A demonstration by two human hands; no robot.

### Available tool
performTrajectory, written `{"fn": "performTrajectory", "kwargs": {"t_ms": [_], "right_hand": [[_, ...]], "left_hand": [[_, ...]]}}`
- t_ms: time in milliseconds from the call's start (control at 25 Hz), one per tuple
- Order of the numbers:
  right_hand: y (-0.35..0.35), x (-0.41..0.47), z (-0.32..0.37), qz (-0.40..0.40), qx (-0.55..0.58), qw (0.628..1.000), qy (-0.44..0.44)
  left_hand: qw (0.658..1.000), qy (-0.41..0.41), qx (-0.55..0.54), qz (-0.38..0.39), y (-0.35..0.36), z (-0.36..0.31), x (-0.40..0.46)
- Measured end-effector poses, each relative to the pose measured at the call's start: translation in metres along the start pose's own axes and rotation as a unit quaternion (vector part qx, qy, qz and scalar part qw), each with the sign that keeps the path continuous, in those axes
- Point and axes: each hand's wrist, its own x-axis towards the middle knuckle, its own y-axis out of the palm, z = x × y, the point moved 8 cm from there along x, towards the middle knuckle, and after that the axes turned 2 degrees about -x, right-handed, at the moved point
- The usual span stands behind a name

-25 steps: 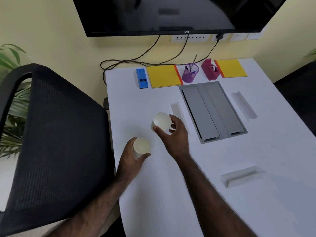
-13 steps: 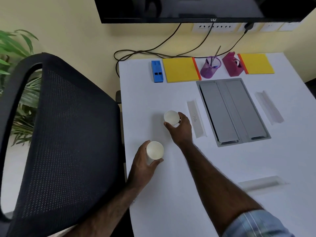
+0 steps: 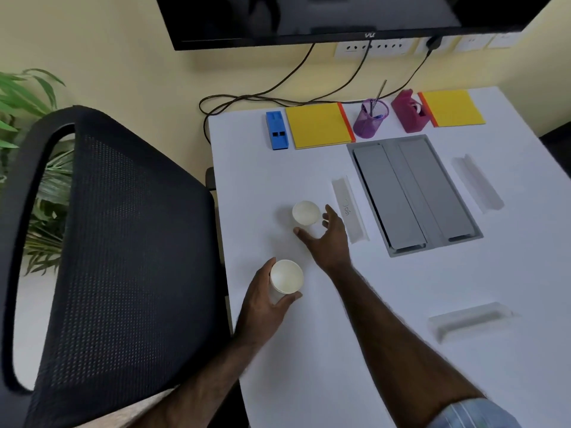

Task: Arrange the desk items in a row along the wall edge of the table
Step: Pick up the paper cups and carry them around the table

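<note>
Two white paper cups are on the white table. My left hand grips the near cup close to the table's left edge. The far cup stands upright on the table. My right hand is just behind it with fingers spread, apart from the cup. Along the wall edge lie a blue stapler, a yellow notepad, a purple pen holder, a magenta tape dispenser and a second yellow notepad.
A grey cable hatch is set into the table's middle. Three white name-plate holders lie around it. A black mesh chair stands at the left, cables hang behind the table, and a plant is at far left.
My right hand has let go of the far cup and opened, with the cup left standing on the table. The left hand still holds the near cup. The camera view shifted.
</note>
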Motion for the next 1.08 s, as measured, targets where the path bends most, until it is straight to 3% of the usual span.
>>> {"fn": "performTrajectory", "kwargs": {"t_ms": [480, 1080], "right_hand": [[-0.082, -0.195, -0.034, 0.031, 0.048, 0.998, -0.006], [-0.200, -0.373, -0.125, -0.151, 0.061, 0.986, 0.026]], "left_hand": [[0.990, 0.102, -0.015, 0.092, 0.054, -0.076, -0.069], [0.945, 0.210, 0.008, 0.251, 0.142, -0.127, -0.226]]}}
